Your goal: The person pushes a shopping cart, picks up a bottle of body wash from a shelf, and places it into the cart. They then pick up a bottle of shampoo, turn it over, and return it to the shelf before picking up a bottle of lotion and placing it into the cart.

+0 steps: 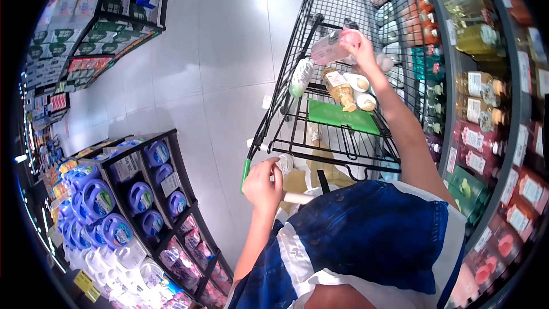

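**Pink bottle held over wire cart, other hand on the handle**

We see the right hand (361, 46) raised over the black wire-mesh shopping cart (320, 17), fingers wrapped tight around a translucent pink plastic bottle (330, 48). The bottle is cylindrical, tilted nearly on its side, above the cart's upper basket and clear of the items under it.

The left hand (262, 183) is closed over the cart's handle bar, next to its green plastic end grip (246, 171). We think a pale crumpled scrap sits at the fingertips; too blurred to identify.

In the basket: a squat amber glass-like bottle with a white label (340, 88), lying at an angle on a flat green rectangular panel (343, 115). Two rounded white tubs (361, 91) sit just beside it. A slim white-and-green bottle (299, 79) leans against the cart's left wire wall.

Floor is glossy pale tile (217, 68), large squares, reflective. Left: a black shelf rack with round blue-lidded plastic tubs (146, 186). Right: curved shelving packed with labelled bottles in red, green and yellow (480, 114). We wear a blue denim garment over white fabric (372, 234).
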Motion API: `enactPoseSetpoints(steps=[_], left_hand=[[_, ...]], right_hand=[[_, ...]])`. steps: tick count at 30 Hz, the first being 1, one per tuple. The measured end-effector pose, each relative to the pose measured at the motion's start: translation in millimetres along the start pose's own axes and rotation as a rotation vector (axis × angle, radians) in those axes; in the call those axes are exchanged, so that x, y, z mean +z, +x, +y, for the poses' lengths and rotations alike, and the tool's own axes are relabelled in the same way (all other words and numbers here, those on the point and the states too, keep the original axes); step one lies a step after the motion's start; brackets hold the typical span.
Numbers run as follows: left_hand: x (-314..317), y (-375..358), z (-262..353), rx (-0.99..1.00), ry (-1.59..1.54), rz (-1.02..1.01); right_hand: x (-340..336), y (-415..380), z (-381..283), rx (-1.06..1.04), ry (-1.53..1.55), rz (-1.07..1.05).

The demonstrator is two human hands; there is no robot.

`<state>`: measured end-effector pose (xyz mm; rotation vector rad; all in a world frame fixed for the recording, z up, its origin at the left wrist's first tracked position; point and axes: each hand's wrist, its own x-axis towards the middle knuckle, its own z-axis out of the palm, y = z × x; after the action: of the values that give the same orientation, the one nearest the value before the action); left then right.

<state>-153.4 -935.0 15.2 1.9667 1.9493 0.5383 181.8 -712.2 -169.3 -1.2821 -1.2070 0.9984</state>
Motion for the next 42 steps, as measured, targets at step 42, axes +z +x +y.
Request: enactPoseSetpoints(steps=[42], left_hand=[[-15.8, -344.4, 40.7, 0.326, -1.178, -1.464]], right_hand=[[-27.3, -741.8, -325.2, 0.332, 0.466, 0.863]])
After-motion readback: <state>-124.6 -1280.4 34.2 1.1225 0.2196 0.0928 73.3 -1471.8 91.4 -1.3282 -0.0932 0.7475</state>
